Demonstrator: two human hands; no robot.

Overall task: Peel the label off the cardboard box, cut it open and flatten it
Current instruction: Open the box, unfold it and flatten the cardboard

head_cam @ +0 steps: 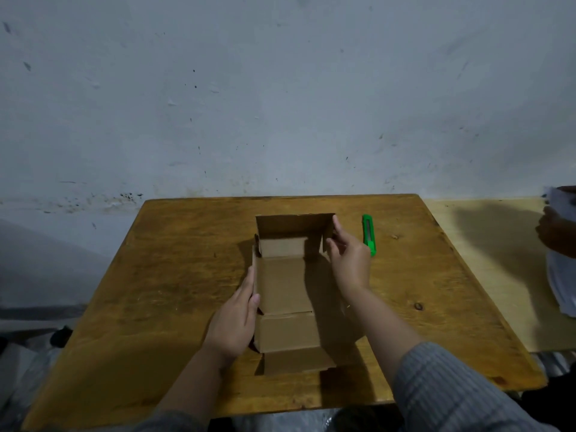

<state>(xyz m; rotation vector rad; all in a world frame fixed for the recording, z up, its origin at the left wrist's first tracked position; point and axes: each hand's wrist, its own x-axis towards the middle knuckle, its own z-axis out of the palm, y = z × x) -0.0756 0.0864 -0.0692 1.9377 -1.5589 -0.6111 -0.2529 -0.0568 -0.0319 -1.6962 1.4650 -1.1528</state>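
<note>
In the middle of the wooden bench (174, 275) the cardboard box (285, 285) lies opened, flaps spread toward twelve and six o'clock. The left hand (237, 319) lies flat along its nine o'clock wall, fingers straight, their tips hidden behind the cardboard. The right hand (349, 257) curls its grip round the upright wall at three o'clock. A green utility knife (369, 233) rests just beyond, partly covered by that hand. At the far right edge another person's hand (556, 232) holds white papers (561, 282), cut off and blurred.
</note>
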